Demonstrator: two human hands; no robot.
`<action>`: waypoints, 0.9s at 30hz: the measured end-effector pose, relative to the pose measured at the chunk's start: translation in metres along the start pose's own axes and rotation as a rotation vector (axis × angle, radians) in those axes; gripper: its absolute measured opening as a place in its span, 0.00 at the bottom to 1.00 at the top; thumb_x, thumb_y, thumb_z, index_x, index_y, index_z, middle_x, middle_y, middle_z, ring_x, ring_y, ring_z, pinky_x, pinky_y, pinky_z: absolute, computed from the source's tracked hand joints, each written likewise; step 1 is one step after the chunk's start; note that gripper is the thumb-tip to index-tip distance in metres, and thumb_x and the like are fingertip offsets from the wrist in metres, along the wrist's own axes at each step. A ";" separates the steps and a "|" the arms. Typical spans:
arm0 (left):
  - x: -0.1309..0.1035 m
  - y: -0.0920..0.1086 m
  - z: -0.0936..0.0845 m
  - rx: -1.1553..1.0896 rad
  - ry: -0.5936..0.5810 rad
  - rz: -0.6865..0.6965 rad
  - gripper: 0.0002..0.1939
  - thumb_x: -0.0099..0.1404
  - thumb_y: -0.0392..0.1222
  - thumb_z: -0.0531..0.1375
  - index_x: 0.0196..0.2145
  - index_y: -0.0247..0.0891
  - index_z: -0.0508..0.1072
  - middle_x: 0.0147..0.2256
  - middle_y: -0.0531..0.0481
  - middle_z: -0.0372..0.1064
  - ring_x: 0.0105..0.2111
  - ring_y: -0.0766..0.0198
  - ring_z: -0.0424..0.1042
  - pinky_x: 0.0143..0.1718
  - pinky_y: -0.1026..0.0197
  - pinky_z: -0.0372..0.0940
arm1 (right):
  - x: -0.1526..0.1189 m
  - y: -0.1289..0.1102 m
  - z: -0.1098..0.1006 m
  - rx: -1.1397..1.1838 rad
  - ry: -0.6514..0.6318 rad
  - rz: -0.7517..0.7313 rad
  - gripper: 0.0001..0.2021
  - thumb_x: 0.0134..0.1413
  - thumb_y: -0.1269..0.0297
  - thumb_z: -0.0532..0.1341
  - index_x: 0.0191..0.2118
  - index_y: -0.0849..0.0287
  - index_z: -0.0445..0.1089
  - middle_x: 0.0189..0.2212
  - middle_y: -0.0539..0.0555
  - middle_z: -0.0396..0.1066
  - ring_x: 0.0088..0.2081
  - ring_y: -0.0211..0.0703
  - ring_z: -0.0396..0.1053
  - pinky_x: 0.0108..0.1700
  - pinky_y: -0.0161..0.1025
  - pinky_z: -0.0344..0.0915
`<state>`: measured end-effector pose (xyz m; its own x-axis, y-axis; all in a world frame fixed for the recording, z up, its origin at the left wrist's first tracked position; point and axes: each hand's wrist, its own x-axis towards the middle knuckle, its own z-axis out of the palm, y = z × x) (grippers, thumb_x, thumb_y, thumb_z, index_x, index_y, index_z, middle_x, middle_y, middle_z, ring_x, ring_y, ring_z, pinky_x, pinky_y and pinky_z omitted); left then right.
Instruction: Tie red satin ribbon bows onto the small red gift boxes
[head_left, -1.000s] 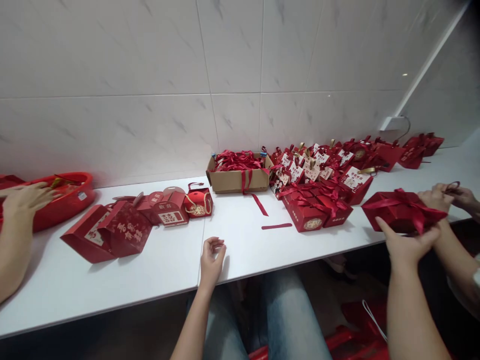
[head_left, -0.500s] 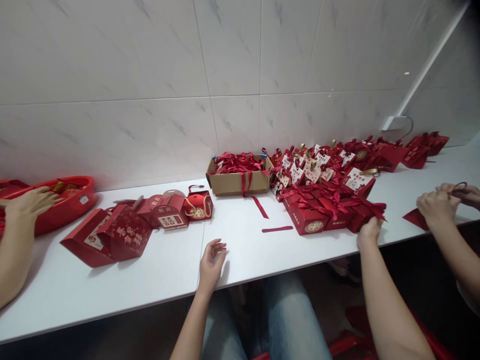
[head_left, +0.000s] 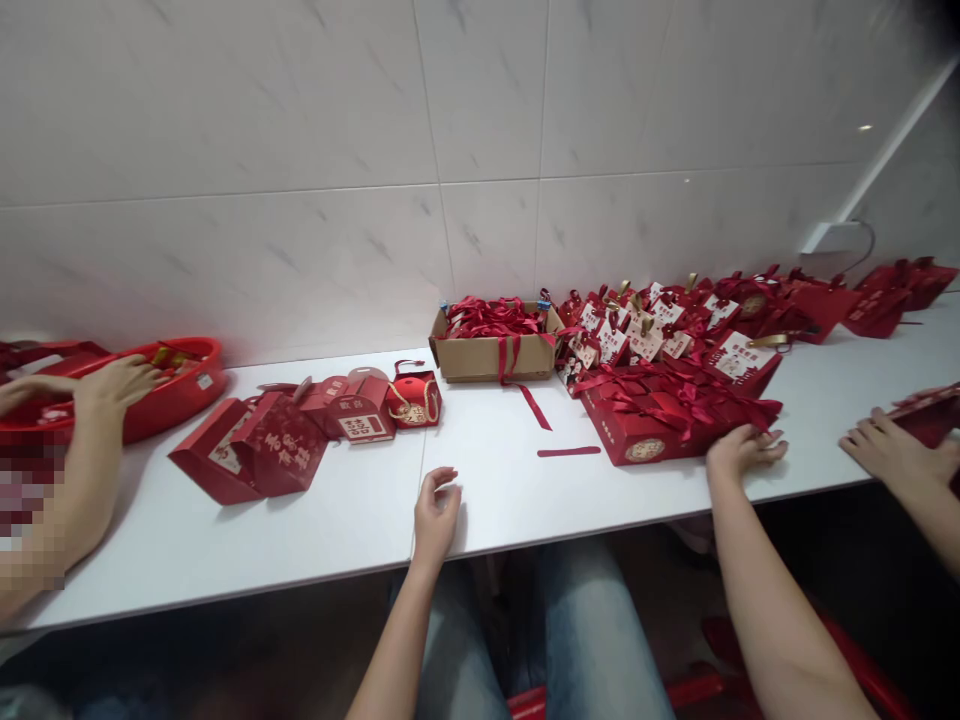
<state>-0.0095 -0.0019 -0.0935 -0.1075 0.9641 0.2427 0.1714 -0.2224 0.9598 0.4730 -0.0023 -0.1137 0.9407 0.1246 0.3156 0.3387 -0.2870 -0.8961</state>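
Note:
My left hand (head_left: 437, 515) rests near the front edge of the white table (head_left: 495, 500), fingers loosely curled and apart, holding nothing. Off to its right lies a short dark-red ribbon strip (head_left: 568, 452). My right hand (head_left: 741, 453) is against the front right corner of a tight row of red gift boxes (head_left: 626, 440) tied with red ribbon bows (head_left: 679, 400). Its fingers point right, stretched out and not wrapped round a box. Behind the strip, a cardboard box (head_left: 487, 360) holds a heap of red ribbons (head_left: 491, 320), one ribbon trailing over its front.
Left of me stand several red boxes (head_left: 281, 445) and a small box with a gold cord (head_left: 415, 402). Another person's hand (head_left: 124, 380) reaches into a red basin (head_left: 214, 385). Finished-looking tagged red bags (head_left: 645, 330) crowd the wall. A co-worker's hand (head_left: 885, 450) is at far right.
The view has turned slightly left. The gift boxes now sit closer together in their row, and my right hand's fingers have straightened. The co-worker's hands at right have shifted with a red item.

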 end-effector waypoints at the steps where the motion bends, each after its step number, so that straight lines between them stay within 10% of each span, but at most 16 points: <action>1: 0.001 -0.002 0.000 -0.020 0.039 -0.010 0.13 0.54 0.41 0.58 0.39 0.39 0.65 0.41 0.45 0.67 0.45 0.59 0.68 0.45 0.56 0.63 | 0.000 0.001 -0.002 0.004 0.032 0.063 0.27 0.58 0.66 0.40 0.60 0.77 0.42 0.59 0.81 0.35 0.62 0.67 0.38 0.59 0.63 0.37; 7: 0.028 -0.006 -0.015 -0.002 0.193 -0.192 0.19 0.52 0.38 0.60 0.42 0.40 0.61 0.44 0.45 0.62 0.43 0.60 0.67 0.45 0.52 0.65 | -0.012 0.006 -0.023 0.042 0.058 0.175 0.25 0.56 0.64 0.48 0.57 0.75 0.51 0.55 0.78 0.48 0.60 0.63 0.48 0.60 0.54 0.45; 15: 0.110 0.039 -0.065 0.610 0.557 0.016 0.37 0.52 0.43 0.63 0.56 0.33 0.53 0.54 0.33 0.52 0.57 0.46 0.53 0.57 0.45 0.52 | -0.076 0.011 -0.053 0.157 0.054 -0.013 0.26 0.53 0.59 0.53 0.56 0.67 0.55 0.54 0.69 0.50 0.59 0.62 0.48 0.60 0.60 0.43; 22: 0.155 0.046 -0.086 0.741 0.567 -0.168 0.54 0.41 0.55 0.68 0.57 0.26 0.47 0.55 0.24 0.51 0.57 0.36 0.52 0.54 0.39 0.54 | -0.199 -0.029 -0.085 0.436 -0.315 -0.332 0.26 0.54 0.58 0.56 0.58 0.59 0.54 0.59 0.65 0.46 0.59 0.56 0.52 0.56 0.58 0.56; 27: 0.146 0.041 -0.098 0.621 0.533 -0.077 0.51 0.42 0.51 0.69 0.55 0.29 0.48 0.54 0.29 0.52 0.55 0.45 0.57 0.54 0.46 0.56 | -0.212 -0.049 -0.078 0.326 -0.604 -0.537 0.12 0.57 0.61 0.53 0.45 0.59 0.67 0.51 0.62 0.63 0.53 0.51 0.62 0.54 0.54 0.60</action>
<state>-0.1137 0.1157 -0.0047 -0.5647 0.7408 0.3639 0.6383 0.1125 0.7615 0.2584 -0.0894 -0.1125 0.4517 0.6742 0.5843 0.6232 0.2302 -0.7474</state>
